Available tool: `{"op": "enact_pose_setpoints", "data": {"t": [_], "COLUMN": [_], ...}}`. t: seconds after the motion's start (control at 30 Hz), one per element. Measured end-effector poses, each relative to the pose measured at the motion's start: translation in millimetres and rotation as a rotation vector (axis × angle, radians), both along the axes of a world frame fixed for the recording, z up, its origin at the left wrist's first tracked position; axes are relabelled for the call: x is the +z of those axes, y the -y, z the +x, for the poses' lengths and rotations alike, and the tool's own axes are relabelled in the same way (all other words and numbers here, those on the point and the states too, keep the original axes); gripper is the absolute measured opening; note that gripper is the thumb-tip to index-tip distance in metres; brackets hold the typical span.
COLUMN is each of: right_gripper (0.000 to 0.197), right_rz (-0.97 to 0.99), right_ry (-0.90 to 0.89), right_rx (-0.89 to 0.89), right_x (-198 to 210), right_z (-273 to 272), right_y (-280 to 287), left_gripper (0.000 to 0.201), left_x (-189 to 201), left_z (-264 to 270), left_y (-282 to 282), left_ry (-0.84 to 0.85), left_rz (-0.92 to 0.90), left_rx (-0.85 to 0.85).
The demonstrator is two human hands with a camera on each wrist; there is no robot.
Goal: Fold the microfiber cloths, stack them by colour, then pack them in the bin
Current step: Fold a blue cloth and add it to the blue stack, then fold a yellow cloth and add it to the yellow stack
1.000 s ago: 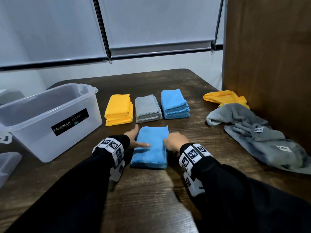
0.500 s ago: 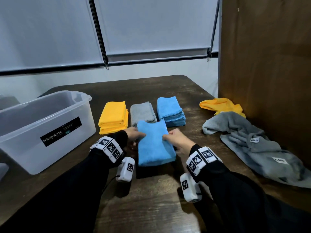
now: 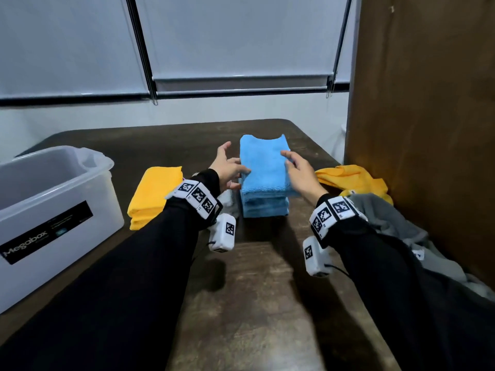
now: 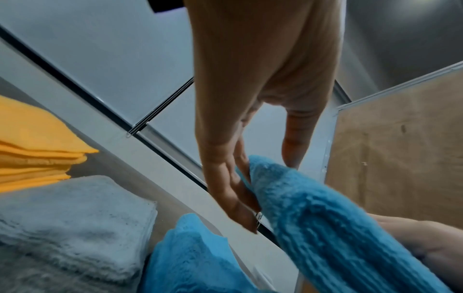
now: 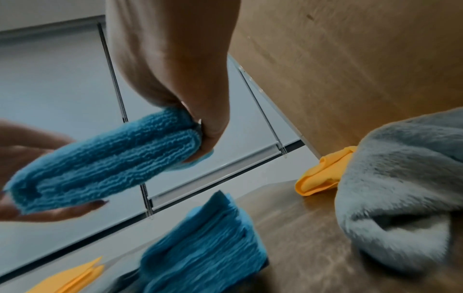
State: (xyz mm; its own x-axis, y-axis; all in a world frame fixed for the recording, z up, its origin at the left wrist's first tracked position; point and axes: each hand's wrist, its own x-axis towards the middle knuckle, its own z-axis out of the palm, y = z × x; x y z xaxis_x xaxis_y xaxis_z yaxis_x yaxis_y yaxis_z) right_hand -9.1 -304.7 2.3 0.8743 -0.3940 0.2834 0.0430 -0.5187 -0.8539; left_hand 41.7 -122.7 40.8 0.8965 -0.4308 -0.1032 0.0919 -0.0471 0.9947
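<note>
A folded blue cloth (image 3: 263,167) (image 4: 338,228) (image 5: 100,162) hangs just above the blue stack (image 3: 265,207) (image 5: 205,247). My left hand (image 3: 239,178) (image 4: 270,174) holds its left edge, thumb on top and fingers underneath. My right hand (image 3: 288,160) (image 5: 200,136) pinches its right edge. The yellow stack (image 3: 155,194) (image 4: 32,150) lies at the left. The grey stack (image 4: 62,228) sits between the yellow and blue stacks, mostly hidden behind my left wrist in the head view.
A clear plastic bin (image 3: 53,188) labelled Megabox stands at the left. Unfolded grey cloths (image 3: 388,218) and a crumpled yellow cloth (image 3: 351,178) lie at the right against a wooden panel (image 3: 428,129). Bare dark table (image 3: 257,290) shows between my forearms.
Both hands lifted the folded blue cloth off the table in front of me and carried it forward, to just above the blue stack.
</note>
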Motion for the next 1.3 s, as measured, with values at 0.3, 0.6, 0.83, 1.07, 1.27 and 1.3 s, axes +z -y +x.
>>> {"op": "enact_pose_setpoints", "data": {"t": [0.3, 0.6, 0.83, 1.07, 1.27, 1.3], "right_gripper": [0.048, 0.055, 0.048, 0.048, 0.054, 0.056], "right_rz": [-0.147, -0.175, -0.161, -0.314, -0.538, -0.590], "right_ry": [-0.208, -0.298, -0.221, -0.451, -0.635, -0.686], "right_rx": [0.089, 0.105, 0.018, 0.194, -0.339, -0.420], "right_x": [-20, -43, -52, -66, -70, -75], "right_z": [61, 66, 60, 61, 39, 31], "right_y": [24, 21, 19, 36, 90, 100], "left_gripper": [0.077, 0.070, 0.045, 0.053, 0.055, 0.055], "left_x": [-44, -84, -88, -95, -89, -89], "left_z": [49, 60, 53, 50, 48, 47], "left_y": [35, 42, 50, 54, 50, 50], "left_ry": [0.008, 0.152, 0.343, 0.373, 0.345, 0.345], "left_rz": [0.064, 0.371, 0.576, 0.755, 0.758, 0.756], "left_rx": [0.182, 0.249, 0.136, -0.054, -0.079, -0.075]}}
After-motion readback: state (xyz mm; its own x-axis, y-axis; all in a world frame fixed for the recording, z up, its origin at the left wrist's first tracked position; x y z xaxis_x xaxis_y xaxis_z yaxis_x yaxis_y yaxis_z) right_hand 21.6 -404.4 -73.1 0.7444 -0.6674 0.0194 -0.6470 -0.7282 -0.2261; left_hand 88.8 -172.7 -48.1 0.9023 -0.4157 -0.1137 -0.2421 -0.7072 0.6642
